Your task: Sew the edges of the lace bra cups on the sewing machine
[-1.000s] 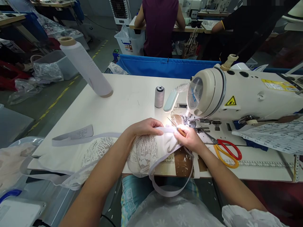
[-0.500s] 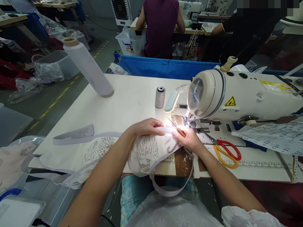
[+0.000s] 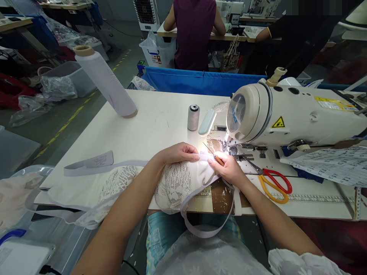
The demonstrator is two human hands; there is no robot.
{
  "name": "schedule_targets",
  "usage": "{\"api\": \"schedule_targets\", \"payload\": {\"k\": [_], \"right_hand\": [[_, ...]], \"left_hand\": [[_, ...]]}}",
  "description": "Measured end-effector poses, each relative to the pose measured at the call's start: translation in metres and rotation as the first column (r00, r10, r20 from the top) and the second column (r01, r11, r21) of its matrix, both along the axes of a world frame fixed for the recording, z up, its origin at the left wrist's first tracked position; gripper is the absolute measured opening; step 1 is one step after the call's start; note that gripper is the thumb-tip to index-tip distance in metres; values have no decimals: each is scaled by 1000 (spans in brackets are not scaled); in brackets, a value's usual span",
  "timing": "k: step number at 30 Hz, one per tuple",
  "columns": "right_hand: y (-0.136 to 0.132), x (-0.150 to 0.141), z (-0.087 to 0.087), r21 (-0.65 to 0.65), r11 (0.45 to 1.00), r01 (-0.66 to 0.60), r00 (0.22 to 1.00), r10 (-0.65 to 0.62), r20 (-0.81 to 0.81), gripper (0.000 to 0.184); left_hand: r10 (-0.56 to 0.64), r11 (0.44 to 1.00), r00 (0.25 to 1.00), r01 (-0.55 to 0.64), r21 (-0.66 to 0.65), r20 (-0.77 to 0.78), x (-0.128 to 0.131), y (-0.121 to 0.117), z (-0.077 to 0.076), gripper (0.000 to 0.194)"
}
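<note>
A white lace bra (image 3: 177,181) with pale lilac elastic edging lies across the front of the sewing table. My left hand (image 3: 183,153) pinches its upper edging between thumb and fingers. Close by on the right, my right hand (image 3: 226,167) is closed around an awl (image 3: 218,159) with a wooden handle, its thin metal point angled up and left. The right thumb also presses on the bra's edge. A loop of strap (image 3: 205,232) hangs over the table's front edge. Just beyond my right hand is the lit needle area of the sewing machine (image 3: 258,110).
Red-and-yellow-handled scissors (image 3: 275,185) lie right of my right hand. A small thread spool (image 3: 194,117) and a tall thread cone (image 3: 106,82) stand behind. A paper pattern strip (image 3: 91,160) lies left. Printed sheets (image 3: 323,166) rest beneath the machine arm. Two people work beyond the blue cloth (image 3: 200,80).
Both hands stay almost in place, with the bra edge still pinched and the awl still held. The whole view has shifted very slightly.
</note>
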State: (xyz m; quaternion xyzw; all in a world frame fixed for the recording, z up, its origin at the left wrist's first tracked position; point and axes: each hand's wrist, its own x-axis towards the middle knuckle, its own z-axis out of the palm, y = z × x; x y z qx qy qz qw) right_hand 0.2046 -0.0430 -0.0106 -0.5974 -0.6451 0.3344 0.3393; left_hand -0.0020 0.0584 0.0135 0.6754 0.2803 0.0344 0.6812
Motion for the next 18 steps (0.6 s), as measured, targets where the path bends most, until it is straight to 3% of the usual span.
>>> {"api": "schedule_targets", "payload": {"k": [6,10,14,18], "right_hand": [[0,0,1,8,1000,0,998,-1,60,38],[-2,-4,4,141,990,9,980,-37,197,36],[-11,-5,6,364,931,12,910,-161,383,19],[-25,3,5,387,921,-48,800,-197,567,24]], "left_hand": [[-15,1000,1000,15,6,-7,-1,1,0,31],[-6,1000,1000,6,-10,-7,-1,1,1,31],[34,999,999,-34,-15,-12,-1,0,3,30],[66,996,998,-66,-59,-9,-1,-1,6,27]]}}
